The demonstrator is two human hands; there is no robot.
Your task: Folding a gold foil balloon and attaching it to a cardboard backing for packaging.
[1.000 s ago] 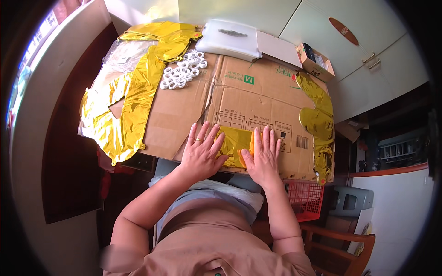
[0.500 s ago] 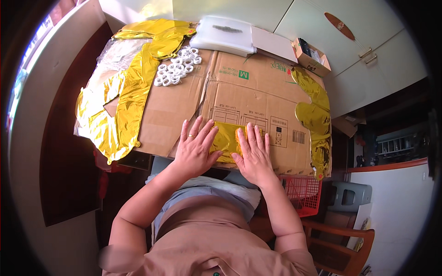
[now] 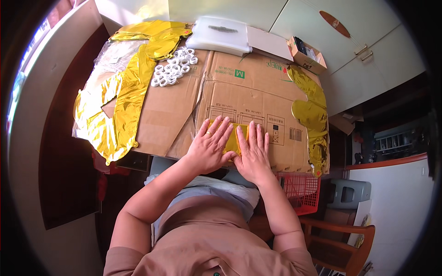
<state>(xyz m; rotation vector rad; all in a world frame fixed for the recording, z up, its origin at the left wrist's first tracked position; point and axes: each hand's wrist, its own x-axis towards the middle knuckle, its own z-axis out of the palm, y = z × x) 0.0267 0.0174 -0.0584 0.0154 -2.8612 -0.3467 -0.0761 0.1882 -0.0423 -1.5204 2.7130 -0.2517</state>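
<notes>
A folded gold foil balloon (image 3: 235,138) lies on the cardboard near its front edge, mostly covered by my hands. My left hand (image 3: 212,145), a ring on one finger, rests flat over its left part. Over the right part lies my right hand (image 3: 253,154), fingers stretched out. The two thumbs meet in front of the foil. Flat gold foil balloons (image 3: 126,106) spread over the left side of the cardboard, partly on clear plastic. Another gold foil balloon (image 3: 315,110) lies along the right edge.
The flattened cardboard (image 3: 179,108) covers the work surface. White rings (image 3: 172,69) are heaped behind my left hand. At the back stand a stack of clear plastic bags (image 3: 218,37) and a small open box (image 3: 306,55). A red basket (image 3: 301,193) sits below the right front edge.
My left hand has slid right over the foil, bringing the thumbs together. Less of the folded balloon shows between my hands. My right hand has stayed nearly in place.
</notes>
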